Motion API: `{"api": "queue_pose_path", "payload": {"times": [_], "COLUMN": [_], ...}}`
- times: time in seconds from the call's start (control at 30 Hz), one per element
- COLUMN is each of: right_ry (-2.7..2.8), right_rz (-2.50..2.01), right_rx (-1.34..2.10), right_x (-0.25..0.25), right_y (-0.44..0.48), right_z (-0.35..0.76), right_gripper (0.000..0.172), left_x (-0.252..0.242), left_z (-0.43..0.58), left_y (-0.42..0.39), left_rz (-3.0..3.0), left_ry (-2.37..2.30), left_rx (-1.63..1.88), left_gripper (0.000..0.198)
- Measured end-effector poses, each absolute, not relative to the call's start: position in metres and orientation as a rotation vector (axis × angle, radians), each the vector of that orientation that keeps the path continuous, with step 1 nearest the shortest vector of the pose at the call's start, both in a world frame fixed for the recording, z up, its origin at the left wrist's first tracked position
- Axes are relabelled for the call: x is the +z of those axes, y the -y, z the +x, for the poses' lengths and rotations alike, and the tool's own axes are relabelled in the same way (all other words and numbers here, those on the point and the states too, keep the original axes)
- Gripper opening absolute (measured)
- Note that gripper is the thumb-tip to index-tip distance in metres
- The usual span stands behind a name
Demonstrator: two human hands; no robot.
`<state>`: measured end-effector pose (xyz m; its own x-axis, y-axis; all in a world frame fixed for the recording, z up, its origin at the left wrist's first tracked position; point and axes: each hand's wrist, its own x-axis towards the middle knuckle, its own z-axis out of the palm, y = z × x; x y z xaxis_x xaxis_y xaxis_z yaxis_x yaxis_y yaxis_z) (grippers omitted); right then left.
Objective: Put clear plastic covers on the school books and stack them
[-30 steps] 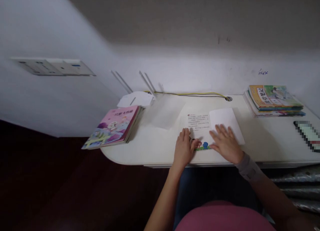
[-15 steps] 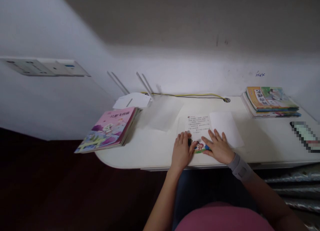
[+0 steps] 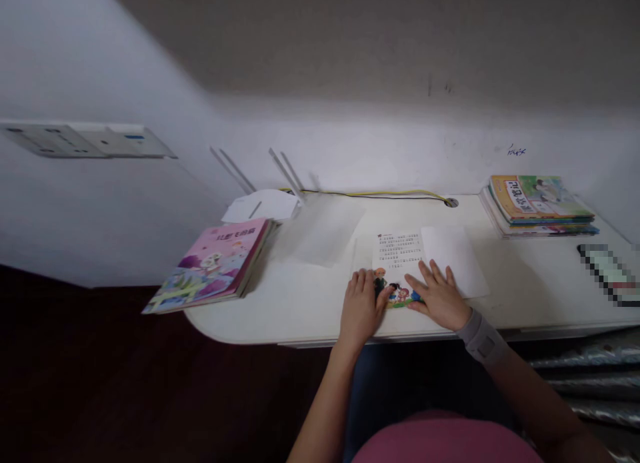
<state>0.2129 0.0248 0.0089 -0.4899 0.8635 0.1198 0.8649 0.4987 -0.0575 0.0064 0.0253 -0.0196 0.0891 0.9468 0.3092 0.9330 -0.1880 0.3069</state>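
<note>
A printed page [image 3: 399, 249] with text above and a coloured cartoon picture along its bottom lies on the white desk, on a clear, see-through sheet or cover. My left hand [image 3: 361, 303] rests flat on its lower left corner, thumb reaching toward the picture. On the lower right part lies my right hand [image 3: 436, 293], fingers spread, with a grey band on the wrist. A blank white flap [image 3: 453, 249] extends to the right of the page, partly under my right fingers. Part of the picture is hidden by both hands.
A pink book stack [image 3: 215, 259] overhangs the desk's left end. Behind it stands a white router [image 3: 260, 206]. A translucent sheet [image 3: 323, 233] lies left of the page. Cables run along the wall. At the right are stacked books [image 3: 543, 199] and a pixelated phone-like object [image 3: 607, 273].
The view has shifted slightly. My left hand has moved a little to the left, uncovering more of the cartoon picture. My right hand stays nearly in place.
</note>
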Motion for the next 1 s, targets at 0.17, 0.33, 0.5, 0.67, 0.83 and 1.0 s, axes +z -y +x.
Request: {"api": "queue_pose_path", "payload": {"times": [0.17, 0.33, 0.5, 0.67, 0.83, 1.0], "right_ry": [2.599, 2.599, 2.600, 2.592, 2.500, 2.485], "right_rz": [-1.529, -1.550, -1.527, -1.523, -1.559, -1.528], "right_rx": [-0.012, -0.013, -0.022, 0.025, 0.061, 0.051], "right_x": [0.010, 0.011, 0.006, 0.006, 0.016, 0.025], "right_y": [-0.025, -0.026, -0.025, -0.026, -0.024, -0.019], "right_z": [0.215, 0.222, 0.226, 0.228, 0.227, 0.222], "right_gripper": [0.060, 0.060, 0.060, 0.060, 0.061, 0.055], "left_x": [-0.021, -0.021, -0.027, -0.023, 0.002, 0.016], "left_z": [0.006, 0.005, 0.005, 0.000, -0.010, -0.013], "left_y": [-0.026, -0.026, -0.027, -0.031, -0.031, -0.036], "left_rz": [2.306, 2.302, 2.278, 2.251, 2.059, 1.802], "left_ry": [-1.983, -1.970, -1.991, -2.019, -2.355, -2.239], "left_rx": [0.704, 0.693, 0.705, 0.801, 0.641, 0.730], "left_gripper": [0.056, 0.051, 0.052, 0.048, 0.046, 0.024]}}
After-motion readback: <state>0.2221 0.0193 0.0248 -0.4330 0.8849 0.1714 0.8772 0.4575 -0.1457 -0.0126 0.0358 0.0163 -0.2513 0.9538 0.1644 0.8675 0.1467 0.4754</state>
